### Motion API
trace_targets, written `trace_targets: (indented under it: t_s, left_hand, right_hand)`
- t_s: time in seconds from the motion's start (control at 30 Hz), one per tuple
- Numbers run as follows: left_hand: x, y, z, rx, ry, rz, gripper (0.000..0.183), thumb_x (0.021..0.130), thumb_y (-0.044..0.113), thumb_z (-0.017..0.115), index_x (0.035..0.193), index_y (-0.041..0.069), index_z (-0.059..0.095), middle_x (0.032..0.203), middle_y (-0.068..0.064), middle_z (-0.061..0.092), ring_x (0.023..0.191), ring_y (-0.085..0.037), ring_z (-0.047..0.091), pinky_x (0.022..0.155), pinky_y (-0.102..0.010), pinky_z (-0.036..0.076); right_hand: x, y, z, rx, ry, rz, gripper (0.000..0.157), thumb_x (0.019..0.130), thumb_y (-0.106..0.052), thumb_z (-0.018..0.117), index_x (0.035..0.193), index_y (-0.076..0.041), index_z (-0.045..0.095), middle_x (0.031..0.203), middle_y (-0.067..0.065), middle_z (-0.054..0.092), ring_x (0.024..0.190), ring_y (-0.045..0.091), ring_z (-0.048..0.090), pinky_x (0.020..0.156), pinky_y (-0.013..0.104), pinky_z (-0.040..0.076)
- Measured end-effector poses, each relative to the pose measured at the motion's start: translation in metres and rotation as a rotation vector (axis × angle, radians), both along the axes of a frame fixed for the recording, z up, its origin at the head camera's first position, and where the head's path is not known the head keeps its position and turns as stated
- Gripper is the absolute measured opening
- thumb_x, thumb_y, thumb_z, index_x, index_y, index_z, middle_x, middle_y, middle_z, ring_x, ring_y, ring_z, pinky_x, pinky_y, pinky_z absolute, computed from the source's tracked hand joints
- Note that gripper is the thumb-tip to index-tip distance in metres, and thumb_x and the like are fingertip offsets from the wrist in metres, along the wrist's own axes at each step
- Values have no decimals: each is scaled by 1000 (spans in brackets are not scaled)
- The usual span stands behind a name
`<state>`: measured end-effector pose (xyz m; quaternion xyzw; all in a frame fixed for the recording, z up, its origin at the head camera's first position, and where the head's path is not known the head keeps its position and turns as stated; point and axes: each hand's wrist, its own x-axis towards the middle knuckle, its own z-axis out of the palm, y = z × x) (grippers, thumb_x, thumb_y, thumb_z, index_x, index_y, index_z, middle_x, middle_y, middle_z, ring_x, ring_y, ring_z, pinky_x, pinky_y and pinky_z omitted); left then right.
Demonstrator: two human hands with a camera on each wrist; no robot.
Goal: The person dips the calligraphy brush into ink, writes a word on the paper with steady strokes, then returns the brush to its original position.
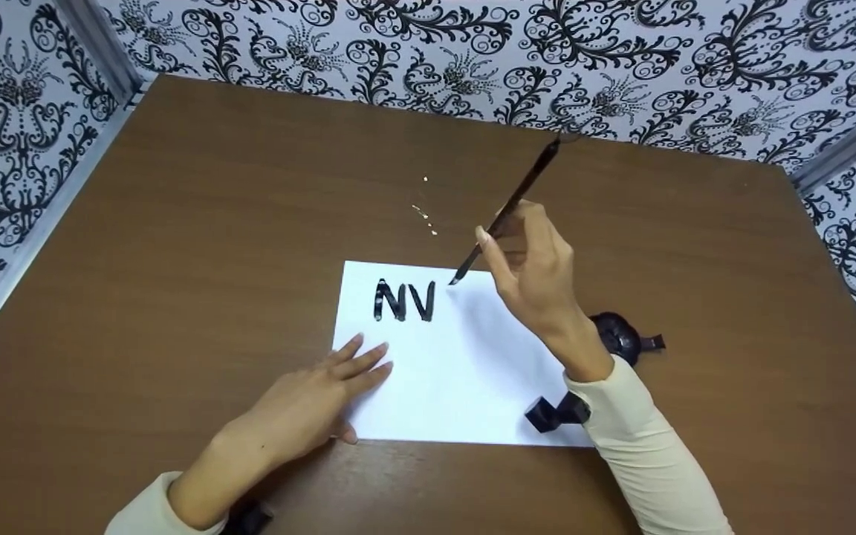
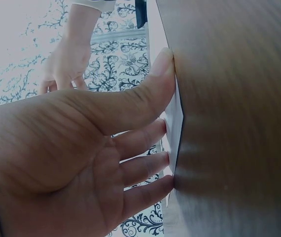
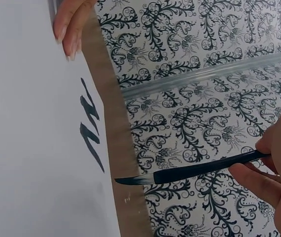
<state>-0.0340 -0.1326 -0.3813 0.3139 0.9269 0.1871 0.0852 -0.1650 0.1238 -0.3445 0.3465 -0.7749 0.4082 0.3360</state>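
Note:
My right hand [image 1: 536, 271] pinches the dark handle of a paintbrush [image 1: 521, 189] between thumb and fingers. The black-wetted bristles point down near the top edge of a white sheet of paper [image 1: 465, 379], right of black painted letters [image 1: 404, 301] that read like "NV". In the right wrist view the brush [image 3: 190, 170] slants leftward, its tip beside the strokes; whether it touches the paper I cannot tell. My left hand [image 1: 316, 401] rests with spread fingers on the paper's left side. In the left wrist view, the left thumb [image 2: 140, 101] lies at the sheet's near edge.
The sheet lies on a brown wooden table [image 1: 212, 223]. Right of the paper, partly behind my wrist, sits a rounded black object [image 1: 616, 338]. A black block [image 1: 543, 414] shows at the right sleeve. Small pale specks dot the table beyond the sheet. Patterned cloth [image 1: 458, 52] surrounds the table.

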Motion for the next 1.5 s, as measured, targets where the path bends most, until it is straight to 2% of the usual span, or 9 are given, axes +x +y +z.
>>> trace_targets:
  t_s: [0.13, 0.3, 0.5, 0.63, 0.9, 1.17, 1.5]
  left_hand:
    - [0, 1, 1, -7, -6, 6, 82, 67, 33, 72, 142, 9, 47, 151, -6, 35, 138, -34, 29, 56, -40, 52]
    - [0, 0, 1, -10, -10, 6, 82, 68, 36, 70, 142, 9, 47, 151, -6, 35, 138, -34, 28, 57, -42, 53]
    - [-1, 1, 0, -3, -17, 1, 80, 69, 36, 69, 142, 9, 47, 152, -6, 34, 139, -34, 27, 52, -36, 51]
    - [-1, 0, 0, -3, -14, 3, 81, 69, 35, 70, 142, 9, 47, 152, -6, 34, 139, -33, 27, 52, -36, 50]
    - [-1, 0, -1, -4, -16, 10, 81, 68, 35, 72, 142, 10, 48, 151, -5, 35, 139, -33, 28, 51, -38, 49]
    - [-1, -1, -1, -1, 4, -9, 81, 68, 36, 70, 141, 8, 48, 151, -7, 36, 138, -34, 29, 49, -33, 48]
    - [-1, 0, -1, -8, -2, -4, 81, 68, 35, 71, 141, 9, 48, 151, -6, 35, 138, -33, 29, 50, -35, 49]
  right_hand:
    - [-2, -4, -4, -11, 16, 2, 24, 85, 0, 68, 104, 5, 55, 87, 12, 59, 75, 17, 67, 54, 23, 53]
    - [-2, -6, -7, -17, 7, 6, 24, 86, 1, 67, 105, 6, 54, 88, 12, 59, 74, 17, 68, 55, 23, 53]
    - [-3, -6, -9, -15, 16, -23, 24, 86, 0, 67, 106, 6, 54, 88, 13, 59, 75, 19, 67, 55, 24, 54]
    - [-4, -7, -10, -19, 25, -38, 23, 86, -1, 67, 104, 5, 54, 87, 13, 58, 76, 19, 67, 55, 25, 54]
    - [-5, -9, -13, -41, 14, 2, 22, 85, 3, 66, 102, 5, 52, 87, 13, 58, 76, 19, 68, 56, 26, 54]
    - [-5, -9, -14, 2, 42, 7, 26, 86, 1, 66, 108, 6, 53, 89, 14, 58, 76, 20, 67, 56, 26, 54]
    - [-2, -10, -12, 31, 6, 24, 24, 87, 1, 65, 107, 7, 53, 91, 15, 59, 77, 19, 67, 57, 23, 54]
